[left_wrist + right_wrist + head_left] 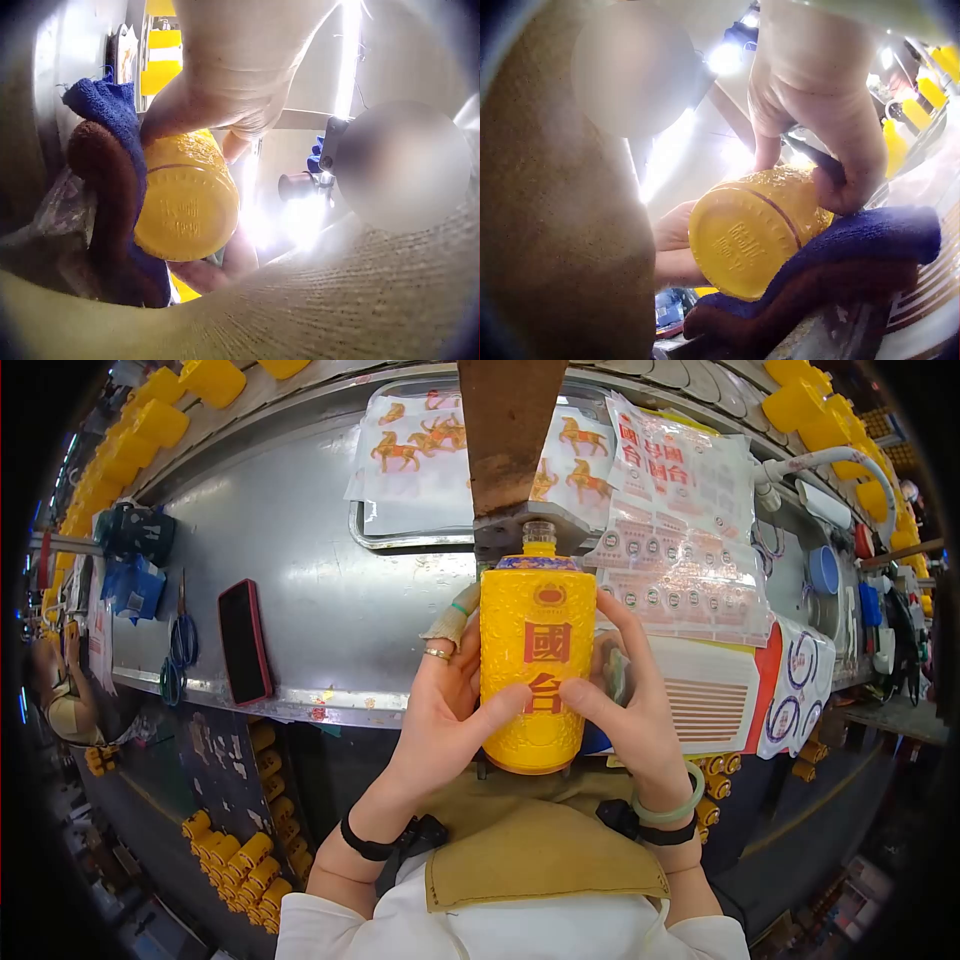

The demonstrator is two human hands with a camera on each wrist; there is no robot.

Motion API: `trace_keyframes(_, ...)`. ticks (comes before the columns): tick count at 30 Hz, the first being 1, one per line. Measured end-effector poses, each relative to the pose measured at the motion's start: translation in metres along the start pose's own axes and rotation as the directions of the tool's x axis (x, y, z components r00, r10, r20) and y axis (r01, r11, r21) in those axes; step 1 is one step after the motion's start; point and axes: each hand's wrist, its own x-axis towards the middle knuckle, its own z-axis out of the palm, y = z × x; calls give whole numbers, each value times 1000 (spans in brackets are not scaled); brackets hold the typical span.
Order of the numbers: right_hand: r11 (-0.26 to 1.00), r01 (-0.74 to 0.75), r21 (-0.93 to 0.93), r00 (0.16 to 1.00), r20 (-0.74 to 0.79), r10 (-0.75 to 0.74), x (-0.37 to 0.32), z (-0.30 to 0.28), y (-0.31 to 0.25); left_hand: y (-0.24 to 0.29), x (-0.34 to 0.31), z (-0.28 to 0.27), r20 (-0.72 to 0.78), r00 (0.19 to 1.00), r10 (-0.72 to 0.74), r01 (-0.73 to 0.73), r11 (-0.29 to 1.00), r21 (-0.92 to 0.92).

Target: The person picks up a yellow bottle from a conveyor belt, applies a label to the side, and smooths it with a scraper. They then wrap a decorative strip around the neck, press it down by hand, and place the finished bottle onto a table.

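Note:
A yellow textured bottle [535,650] with red characters and a clear glass neck is held between both hands in the head view. My left hand [440,700] grips its left side, thumb on the front below the upper character. On the right side my right hand [632,710] grips it, thumb on the lower character. In the left wrist view the bottle's base [187,214] faces the camera, beside a blue cloth [116,135]. The right wrist view shows the base [742,244] with embossed marks, above the blue cloth [855,232]. The fingers behind the bottle are partly hidden.
A metal post [510,430] stands just beyond the bottle. Sticker sheets [680,550] lie to the right, horse decal sheets [410,460] behind. A phone [245,642] and blue scissors [183,635] lie left. Yellow bottles [130,450] line the conveyor.

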Motion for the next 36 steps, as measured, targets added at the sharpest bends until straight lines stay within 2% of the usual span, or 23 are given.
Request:
trace_keyframes(3, 1000, -12, 26, 1000, 5, 12, 0, 0, -1, 1, 0, 1, 6, 1000, 5, -5, 1000, 23)
trace_keyframes(6, 997, 14, -74, 1000, 18, -13, -1, -2, -8, 1, 2, 0, 24, 1000, 10, -10, 1000, 4)
trace_keyframes(8, 997, 38, -63, 999, -1, -38, 0, -8, -12, 0, 1, 0, 77, 995, 65, -69, 996, 49)
trace_keyframes(9, 984, 37, -176, 999, -24, -42, -1, -10, -29, 1, 1, 1, 75, 995, 66, -69, 996, 50)
trace_keyframes(11, 928, 225, -296, 966, -60, -253, 4, -11, -34, 2, 1, 5, 65, 997, 32, -37, 995, 90)
trace_keyframes(12, 834, 352, -425, 904, -77, -420, 6, -6, -41, 2, 1, 6, 67, 997, 31, -37, 995, 91)
trace_keyframes(13, 834, 352, -425, 903, -79, -422, 5, -8, -48, 3, 1, 7, 62, 997, 40, -45, 995, 84)
trace_keyframes(15, 632, 499, -593, 861, 261, -436, 4, -13, -62, 4, 1, 9, 57, 997, 50, -55, 996, 77)
trace_keyframes(16, 560, 588, -584, 802, 332, -496, 9, -4, -67, 4, 1, 10, 49, 998, 38, -42, 997, 71)
trace_keyframes(17, 559, 589, -583, 802, 332, -497, 10, -2, -70, 5, 0, 10, 41, 999, 26, -28, 997, 65)
trace_keyframes(19, 331, 627, -705, 725, 373, -579, 12, 0, -73, 5, 0, 11, 41, 999, 21, -23, 998, 61)
trace_keyframes(21, 263, 635, -727, 686, 373, -624, 12, -5, -70, 4, 0, 8, 40, 999, 16, -19, 998, 56)
trace_keyframes(23, 126, 751, -649, 548, 504, -668, 10, -15, -61, -1, -2, 0, 83, 994, 77, -80, 996, 36)
trace_keyframes(24, 90, 771, -631, 531, 557, -639, 3, -19, -54, -1, -2, -1, 87, 994, 72, -75, 996, 38)
trace_keyframes(25, 93, 765, -637, 536, 550, -640, -5, -20, -41, -2, -1, -2, 61, 996, 61, -58, 997, -48)
trace_keyframes(26, 122, 817, -564, 495, 576, -651, -13, -20, -26, -2, 0, -3, 38, 998, 49, -44, 990, -134)
trace_keyframes(27, 148, 862, -486, 451, 597, -663, -21, -20, -18, -1, 1, -1, 45, 998, 44, -38, 990, -133)
trace_keyframes(29, 207, 875, -437, 452, 587, -671, -34, -15, -15, 4, 0, 3, 31, 999, 27, -27, 1000, -9)
trace_keyframes(31, 266, 883, -388, 456, 572, -682, -38, -17, -15, 2, 0, 4, 23, 1000, 14, -14, 1000, 5)
trace_keyframes(33, 535, 691, -486, 706, 296, -643, -34, -26, -16, 5, 1, 7, 0, 1000, 20, -20, 994, 111)
trace_keyframes(34, 677, 569, -467, 785, 64, -616, -31, -24, -15, 4, 1, 8, 9, 1000, 15, -16, 993, 114)
trace_keyframes(35, 825, 485, -291, 799, -237, -553, -25, -10, -15, 2, 2, 7, 5, 1000, 16, -16, 995, 98)
trace_keyframes(36, 867, 457, -199, 820, -282, -497, -16, -10, -19, 2, 1, 7, -2, 1000, 17, -16, 997, 82)
